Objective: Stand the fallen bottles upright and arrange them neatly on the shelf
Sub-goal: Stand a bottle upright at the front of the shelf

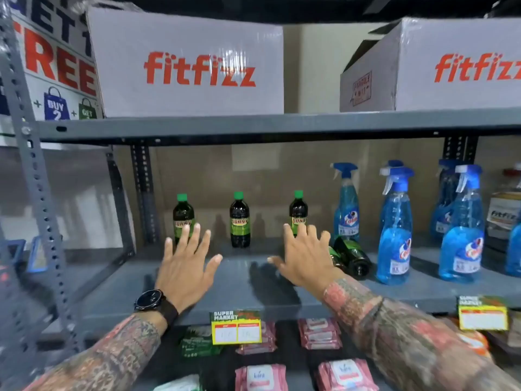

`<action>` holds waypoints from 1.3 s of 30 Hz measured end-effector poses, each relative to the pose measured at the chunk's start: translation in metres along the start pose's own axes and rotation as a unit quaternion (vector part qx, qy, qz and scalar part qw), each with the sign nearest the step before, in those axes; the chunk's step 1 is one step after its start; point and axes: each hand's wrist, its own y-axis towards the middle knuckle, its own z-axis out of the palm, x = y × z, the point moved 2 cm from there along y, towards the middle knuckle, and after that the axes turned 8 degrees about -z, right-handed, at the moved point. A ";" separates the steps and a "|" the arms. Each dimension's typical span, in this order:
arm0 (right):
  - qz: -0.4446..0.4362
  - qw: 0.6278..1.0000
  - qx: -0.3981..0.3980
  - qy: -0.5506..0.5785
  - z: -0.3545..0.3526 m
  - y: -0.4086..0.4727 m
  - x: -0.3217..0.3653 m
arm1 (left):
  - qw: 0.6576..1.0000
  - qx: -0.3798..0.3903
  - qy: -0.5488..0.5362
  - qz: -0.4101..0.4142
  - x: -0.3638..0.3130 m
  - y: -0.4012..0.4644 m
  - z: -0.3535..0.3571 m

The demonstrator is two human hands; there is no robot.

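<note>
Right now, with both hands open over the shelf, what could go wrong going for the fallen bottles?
1. The fallen bottles lie right beside a blue spray bottle; dragging them out might topple it.
2. The right hand is close in front of the right standing bottle; a careless sweep could knock it over.

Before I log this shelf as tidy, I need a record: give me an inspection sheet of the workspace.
Surface: grey metal shelf, bare in the front middle.
Job's things: three upright dark bottles with green caps at the back, left, middle and right; fallen bottles lie on their sides beside the right hand; how many cannot be told.
Clutter: blue spray bottles stand to the right.
Grippers: left hand and right hand are both open, fingers spread, holding nothing.
Cables: nothing seen.
Surroundings: fitfizz cartons on the shelf above; pink wipe packs and a price tag below.
</note>
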 end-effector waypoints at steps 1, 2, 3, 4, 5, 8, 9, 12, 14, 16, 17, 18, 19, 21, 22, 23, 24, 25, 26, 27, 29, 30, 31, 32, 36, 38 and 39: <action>0.015 0.999 0.040 -0.010 0.008 0.006 0.002 | 0.998 0.063 -0.005 -0.025 0.005 0.000 0.015; 0.034 0.997 0.064 -0.017 0.011 0.010 0.002 | 0.993 0.114 -0.014 -0.038 0.007 0.001 0.025; 0.042 0.995 0.090 -0.030 0.020 0.015 0.003 | 0.986 0.160 -0.012 -0.053 0.011 0.002 0.039; 0.051 0.991 0.117 -0.033 0.021 0.016 0.003 | 0.976 0.203 -0.019 -0.071 0.014 0.002 0.046; 0.054 0.989 0.130 -0.048 0.027 0.019 0.005 | 0.969 0.231 -0.021 -0.079 0.015 0.004 0.055; 0.068 0.986 0.140 -0.058 0.034 0.023 0.009 | 0.961 0.265 -0.021 -0.079 0.016 0.007 0.063; 0.076 0.986 0.140 -0.044 0.036 0.026 0.011 | 0.960 0.269 -0.021 -0.077 0.019 0.009 0.064; 0.069 0.989 0.131 0.024 0.037 0.032 0.023 | 0.957 0.280 -0.021 -0.077 0.030 0.011 0.064; 0.029 0.989 0.126 0.071 0.037 0.036 0.043 | 0.956 0.279 -0.019 -0.087 0.045 0.015 0.064; -0.014 0.987 0.114 0.111 0.037 0.039 0.071 | 0.957 0.272 -0.015 -0.102 0.062 0.020 0.066; -0.036 0.985 0.107 0.128 0.037 0.040 0.087 | 0.957 0.269 -0.012 -0.110 0.070 0.022 0.068; -0.056 0.983 0.102 0.145 0.037 0.042 0.102 | 0.957 0.266 -0.011 -0.120 0.078 0.023 0.070; -0.073 0.979 0.099 0.161 0.038 0.047 0.118 | 0.957 0.261 -0.013 -0.127 0.086 0.025 0.073; -0.095 0.974 0.098 0.181 0.040 0.056 0.145 | 0.958 0.253 -0.016 -0.132 0.095 0.025 0.077; -0.099 0.973 0.101 0.183 0.040 0.060 0.154 | 0.960 0.248 -0.016 -0.131 0.097 0.025 0.079; -0.099 0.972 0.111 0.183 0.042 0.066 0.163 | 0.961 0.243 -0.014 -0.131 0.098 0.025 0.082; -0.090 0.970 0.129 0.186 0.043 0.071 0.170 | 0.962 0.239 -0.012 -0.131 0.098 0.025 0.083; -0.074 0.967 0.151 0.193 0.045 0.076 0.175 | 0.963 0.235 -0.011 -0.130 0.097 0.025 0.085; -0.051 0.963 0.170 0.201 0.046 0.082 0.179 | 0.964 0.232 -0.012 -0.130 0.096 0.026 0.085; -0.029 0.960 0.183 0.211 0.048 0.087 0.182 | 0.964 0.231 -0.014 -0.131 0.096 0.026 0.086; 0.006 0.950 0.189 0.248 0.052 0.097 0.183 | 0.964 0.229 -0.017 -0.133 0.097 0.026 0.086; 0.016 0.941 0.187 0.281 0.055 0.101 0.181 | 0.965 0.227 -0.016 -0.131 0.097 0.026 0.086; 0.022 0.929 0.184 0.322 0.057 0.104 0.180 | 0.965 0.226 -0.013 -0.129 0.098 0.025 0.087; 0.027 0.912 0.177 0.368 0.059 0.107 0.178 | 0.966 0.226 -0.010 -0.127 0.097 0.026 0.087; 0.068 0.814 0.066 0.573 0.063 0.111 0.182 | 0.967 0.223 -0.005 -0.125 0.097 0.026 0.086; 0.090 0.731 0.016 0.677 0.068 0.111 0.187 | 0.967 0.220 -0.003 -0.125 0.097 0.027 0.086; 0.083 0.700 0.003 0.709 0.072 0.110 0.188 | 0.967 0.220 -0.004 -0.125 0.097 0.027 0.087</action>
